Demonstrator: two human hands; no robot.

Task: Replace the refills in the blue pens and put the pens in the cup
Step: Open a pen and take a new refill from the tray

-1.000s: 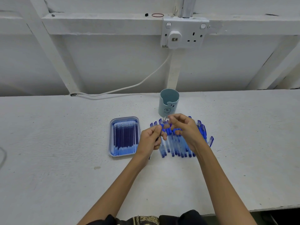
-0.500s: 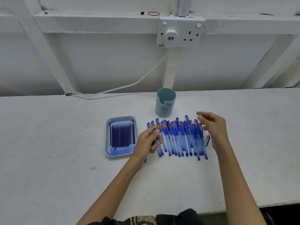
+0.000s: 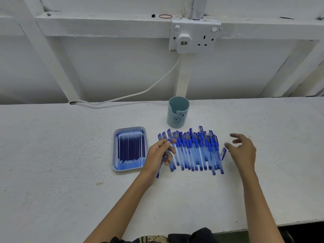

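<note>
Several blue pens (image 3: 194,151) lie side by side in a row on the white table. My left hand (image 3: 158,156) grips one blue pen (image 3: 160,170) at the row's left end, its tip pointing away from me. My right hand (image 3: 242,151) hovers to the right of the row with fingers spread, holding nothing. A loose blue pen cap (image 3: 223,153) lies between it and the row. A pale blue cup (image 3: 178,114) stands upright behind the pens. A blue tray (image 3: 115,151) with several dark blue refills (image 3: 130,149) sits left of my left hand.
A white cable (image 3: 126,97) runs along the table's back edge up to a wall socket (image 3: 193,37). The table's front edge (image 3: 289,223) is close to my body at the lower right.
My right hand let go near the pen tip and moved right, past the row of pens. My left hand keeps the pen and has lowered slightly. A cap now lies by the row's right end.
</note>
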